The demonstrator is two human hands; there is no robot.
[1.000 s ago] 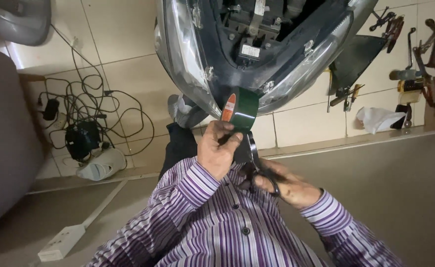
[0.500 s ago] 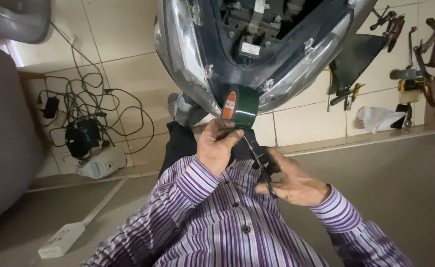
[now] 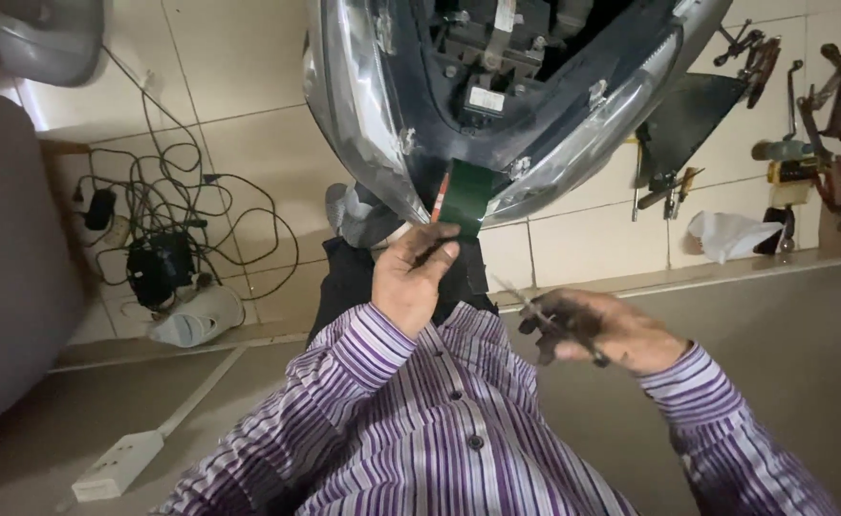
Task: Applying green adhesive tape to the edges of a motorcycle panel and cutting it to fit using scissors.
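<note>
Shirt: our striped sleeves (image 3: 382,401) fill the near view, both arms reaching away from us.
Left hand: our left hand (image 3: 411,277) grips the lower edge of a green strip (image 3: 463,199), thumb and fingers pinched on it.
Strip: it runs from our left fingers up to the tip of the headlamp unit (image 3: 497,96), touching it; an orange edge shows on its left side.
Right hand: our right hand (image 3: 607,330) is clenched around scissors (image 3: 545,320), apart from the left hand and to its right.
Scissors: the blades point toward the left hand; we cannot tell whether they are parted.
Headlamp unit: just beyond the left hand, back side toward us, clear lens at each flank.
Far left of left hand: cables (image 3: 167,225) tangled on the tiles; a white power strip (image 3: 115,466) nearer us.
Far right of right hand: tools (image 3: 803,124) and a white rag (image 3: 726,234) on the tiles.
</note>
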